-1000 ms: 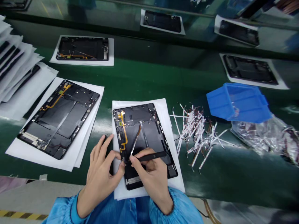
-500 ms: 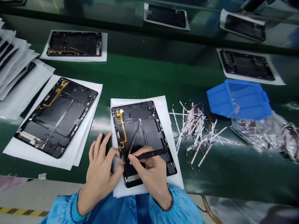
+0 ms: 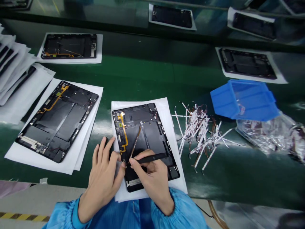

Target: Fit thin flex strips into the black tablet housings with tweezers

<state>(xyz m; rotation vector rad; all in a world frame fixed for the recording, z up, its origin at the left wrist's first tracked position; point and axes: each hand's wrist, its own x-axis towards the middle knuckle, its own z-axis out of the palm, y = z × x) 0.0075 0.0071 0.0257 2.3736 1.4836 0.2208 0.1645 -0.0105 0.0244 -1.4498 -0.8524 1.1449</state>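
Note:
A black tablet back housing [image 3: 143, 127] lies on a white sheet [image 3: 171, 127], with an orange flex cable [image 3: 124, 135] along its left side. My left hand [image 3: 102, 178] rests at the housing's lower left edge, its thumb tip on the housing near the foot of the cable and its fingers spread. My right hand [image 3: 152, 176] grips black tweezers [image 3: 152, 158]. Their tips meet the lower end of a thin bronze-coloured strip [image 3: 135, 143] near my left thumb. The hands hide the housing's lower middle.
Other tablet housings on white sheets lie on the green conveyor belt [image 3: 152, 71], one close at left [image 3: 57, 122]. A stack of white sheets [image 3: 14, 70] sits far left. To the right are peeled white strips [image 3: 200, 133], a blue plastic bin [image 3: 245, 101] and a clear plastic bag [image 3: 267, 133].
The whole view has drifted slightly left and up. My hands stay at the housing's lower left, with the tweezers still at the strip's lower end.

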